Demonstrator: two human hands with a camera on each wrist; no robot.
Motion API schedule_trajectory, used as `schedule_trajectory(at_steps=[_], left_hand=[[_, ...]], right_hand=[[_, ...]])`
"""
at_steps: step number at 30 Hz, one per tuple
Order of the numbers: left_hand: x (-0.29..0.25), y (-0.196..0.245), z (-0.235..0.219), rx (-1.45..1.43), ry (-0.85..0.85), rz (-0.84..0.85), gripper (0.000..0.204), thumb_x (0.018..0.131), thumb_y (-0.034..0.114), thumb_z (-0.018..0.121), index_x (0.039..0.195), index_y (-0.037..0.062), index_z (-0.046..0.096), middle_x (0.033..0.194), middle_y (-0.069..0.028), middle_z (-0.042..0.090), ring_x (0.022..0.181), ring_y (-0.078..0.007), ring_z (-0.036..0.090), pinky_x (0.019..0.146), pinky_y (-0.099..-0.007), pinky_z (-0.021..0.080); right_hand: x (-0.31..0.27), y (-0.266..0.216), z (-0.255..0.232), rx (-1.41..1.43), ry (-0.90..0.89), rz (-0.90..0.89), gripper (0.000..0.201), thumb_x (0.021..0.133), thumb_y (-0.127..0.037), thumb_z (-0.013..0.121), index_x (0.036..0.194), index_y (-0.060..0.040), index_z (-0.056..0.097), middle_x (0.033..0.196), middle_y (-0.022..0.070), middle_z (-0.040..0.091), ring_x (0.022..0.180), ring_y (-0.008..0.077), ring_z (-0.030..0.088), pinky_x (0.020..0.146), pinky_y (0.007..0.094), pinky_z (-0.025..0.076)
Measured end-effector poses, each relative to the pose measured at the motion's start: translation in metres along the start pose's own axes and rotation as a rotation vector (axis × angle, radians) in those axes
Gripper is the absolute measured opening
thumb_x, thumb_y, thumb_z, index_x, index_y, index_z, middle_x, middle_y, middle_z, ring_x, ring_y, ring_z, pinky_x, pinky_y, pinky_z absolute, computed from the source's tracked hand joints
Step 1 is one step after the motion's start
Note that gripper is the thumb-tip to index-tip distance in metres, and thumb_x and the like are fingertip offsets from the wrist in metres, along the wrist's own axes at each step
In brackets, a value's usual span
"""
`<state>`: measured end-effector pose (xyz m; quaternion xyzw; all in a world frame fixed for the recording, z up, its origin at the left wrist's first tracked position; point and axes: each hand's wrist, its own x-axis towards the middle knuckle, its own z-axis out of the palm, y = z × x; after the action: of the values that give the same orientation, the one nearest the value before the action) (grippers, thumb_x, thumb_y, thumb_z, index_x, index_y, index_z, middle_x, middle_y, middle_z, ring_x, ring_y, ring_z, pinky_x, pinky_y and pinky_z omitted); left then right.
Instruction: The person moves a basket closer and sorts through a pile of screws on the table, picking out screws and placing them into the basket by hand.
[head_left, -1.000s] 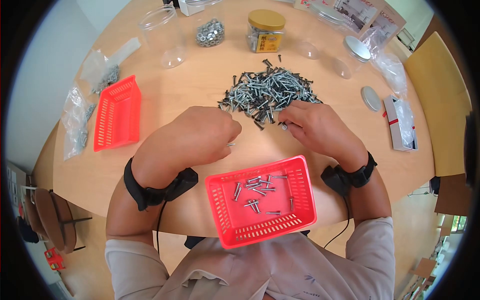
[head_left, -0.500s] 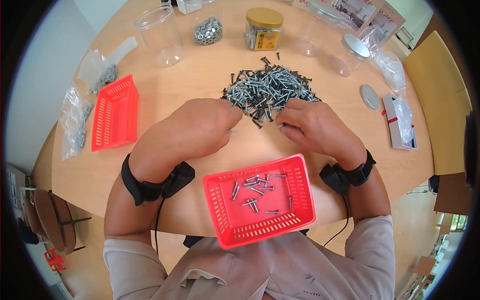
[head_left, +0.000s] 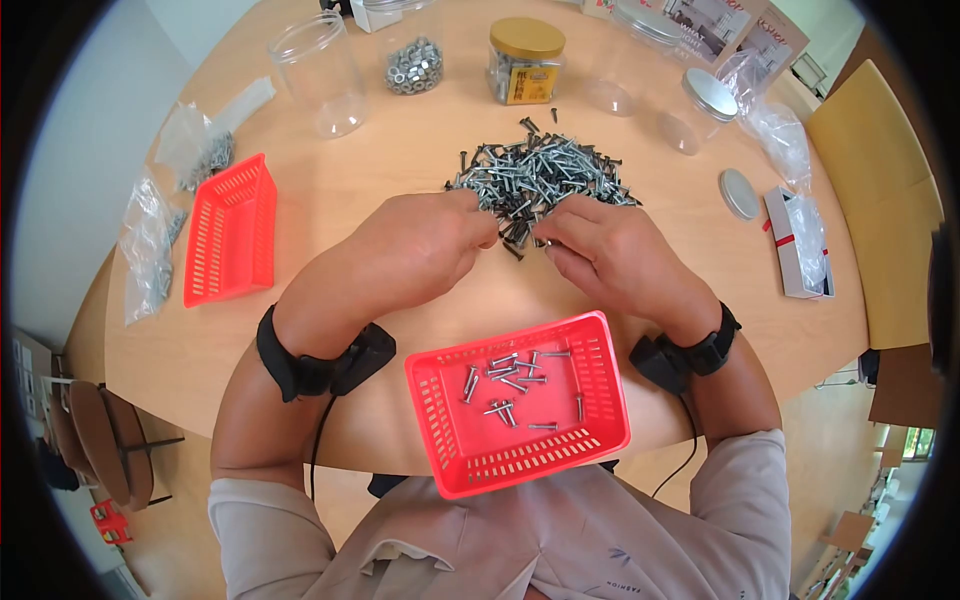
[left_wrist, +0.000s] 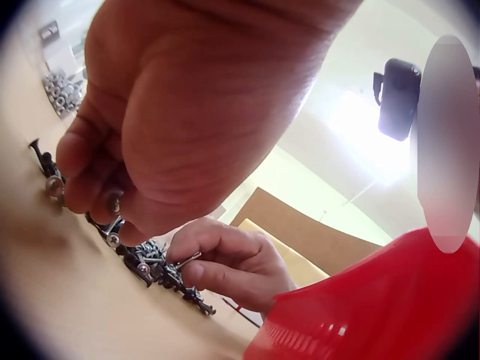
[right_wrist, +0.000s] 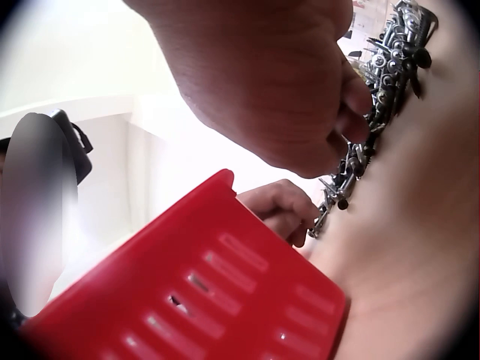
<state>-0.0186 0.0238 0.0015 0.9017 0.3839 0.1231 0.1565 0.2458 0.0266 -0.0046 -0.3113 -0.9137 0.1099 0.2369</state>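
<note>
A heap of mixed silver and black screws lies on the table. At its near left edge is my left hand, fingers curled; in the left wrist view a silver screw shows between them. My right hand is at the heap's near right edge. Its thumb and forefinger pinch another silver screw, seen in the left wrist view. Nearest my body, a red plastic basket holds several silver screws, lying loose on its bottom.
A second red basket stands at the left, beside clear plastic bags. Along the back are an open clear jar, a jar of nuts and a gold-lidded jar. At the right lie a round lid and a narrow box.
My left hand has moved right and up to the heap's edge. The right hand has shifted a little left, so the two hands are closer together. The basket's screws look unchanged.
</note>
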Motion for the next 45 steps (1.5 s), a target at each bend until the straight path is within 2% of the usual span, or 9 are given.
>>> schedule_trajectory(at_steps=[4, 8, 11, 13, 19, 23, 29, 38, 45], left_hand=[[0.001, 0.003, 0.006, 0.030, 0.021, 0.017, 0.012, 0.090, 0.010, 0.065, 0.101, 0.0066, 0.070, 0.097, -0.0116, 0.065, 0.088, -0.0348, 0.066, 0.075, -0.0455, 0.054], [0.003, 0.005, 0.006, 0.051, 0.015, 0.025, 0.011, 0.093, 0.016, 0.066, 0.099, 0.0074, 0.071, 0.090, -0.0109, 0.064, 0.085, -0.0340, 0.066, 0.073, -0.0453, 0.054], [0.004, 0.006, 0.010, 0.009, 0.005, 0.013, 0.012, 0.093, 0.017, 0.066, 0.099, 0.0078, 0.071, 0.088, -0.0108, 0.064, 0.084, -0.0340, 0.066, 0.073, -0.0452, 0.053], [0.005, 0.007, 0.008, 0.015, -0.001, 0.023, 0.011, 0.093, 0.017, 0.066, 0.098, 0.0078, 0.071, 0.088, -0.0108, 0.064, 0.084, -0.0339, 0.066, 0.072, -0.0453, 0.053], [0.004, 0.007, 0.007, 0.026, 0.006, 0.039, 0.012, 0.093, 0.018, 0.067, 0.097, 0.0075, 0.070, 0.088, -0.0106, 0.064, 0.084, -0.0336, 0.066, 0.072, -0.0453, 0.053], [0.002, 0.008, 0.005, 0.024, 0.018, 0.038, 0.012, 0.092, 0.019, 0.068, 0.096, 0.0069, 0.070, 0.088, -0.0102, 0.064, 0.084, -0.0335, 0.066, 0.072, -0.0451, 0.054], [0.001, 0.008, 0.003, 0.006, 0.013, 0.024, 0.013, 0.091, 0.019, 0.069, 0.095, 0.0066, 0.070, 0.088, -0.0106, 0.064, 0.084, -0.0338, 0.066, 0.072, -0.0453, 0.054], [0.001, 0.007, 0.004, 0.031, -0.005, 0.017, 0.013, 0.091, 0.019, 0.068, 0.094, 0.0065, 0.070, 0.089, -0.0107, 0.064, 0.084, -0.0339, 0.066, 0.072, -0.0455, 0.053], [0.001, 0.008, 0.005, 0.038, -0.018, 0.014, 0.013, 0.092, 0.019, 0.068, 0.094, 0.0064, 0.069, 0.089, -0.0108, 0.064, 0.084, -0.0338, 0.066, 0.072, -0.0456, 0.053]], right_hand=[[-0.001, -0.003, 0.004, -0.036, -0.054, 0.052, 0.035, 0.084, -0.004, 0.066, 0.119, -0.0046, 0.069, 0.092, 0.0115, 0.067, 0.076, 0.0322, 0.068, 0.068, 0.0409, 0.056], [0.001, -0.007, 0.009, -0.061, -0.062, 0.059, 0.039, 0.082, -0.005, 0.063, 0.121, -0.0045, 0.069, 0.091, 0.0124, 0.068, 0.075, 0.0332, 0.069, 0.066, 0.0424, 0.056], [0.003, -0.008, 0.006, -0.172, -0.179, 0.080, 0.042, 0.082, -0.011, 0.063, 0.123, -0.0028, 0.067, 0.098, 0.0098, 0.070, 0.084, 0.0308, 0.071, 0.068, 0.0417, 0.058], [0.000, -0.007, 0.008, -0.130, -0.124, 0.062, 0.040, 0.079, -0.006, 0.062, 0.118, -0.0049, 0.069, 0.090, 0.0130, 0.068, 0.076, 0.0341, 0.068, 0.066, 0.0449, 0.055], [-0.003, 0.004, -0.011, -0.068, -0.208, 0.074, 0.033, 0.079, -0.005, 0.061, 0.111, -0.0056, 0.070, 0.089, 0.0121, 0.067, 0.078, 0.0336, 0.068, 0.070, 0.0455, 0.055], [0.000, 0.000, -0.014, -0.057, -0.152, 0.098, 0.026, 0.083, -0.008, 0.058, 0.105, -0.0054, 0.071, 0.094, 0.0102, 0.069, 0.082, 0.0343, 0.069, 0.073, 0.0454, 0.057], [-0.002, 0.005, -0.009, -0.055, -0.074, 0.061, 0.019, 0.084, -0.003, 0.064, 0.101, -0.0053, 0.070, 0.087, 0.0103, 0.064, 0.078, 0.0321, 0.067, 0.068, 0.0424, 0.054], [-0.001, 0.008, -0.018, -0.142, -0.078, 0.087, 0.016, 0.084, -0.011, 0.069, 0.099, -0.0074, 0.071, 0.090, 0.0083, 0.066, 0.079, 0.0311, 0.068, 0.068, 0.0425, 0.056], [-0.004, 0.002, -0.024, -0.023, -0.216, 0.127, 0.020, 0.083, -0.012, 0.075, 0.100, -0.0028, 0.069, 0.092, 0.0121, 0.064, 0.081, 0.0331, 0.068, 0.071, 0.0420, 0.055]])
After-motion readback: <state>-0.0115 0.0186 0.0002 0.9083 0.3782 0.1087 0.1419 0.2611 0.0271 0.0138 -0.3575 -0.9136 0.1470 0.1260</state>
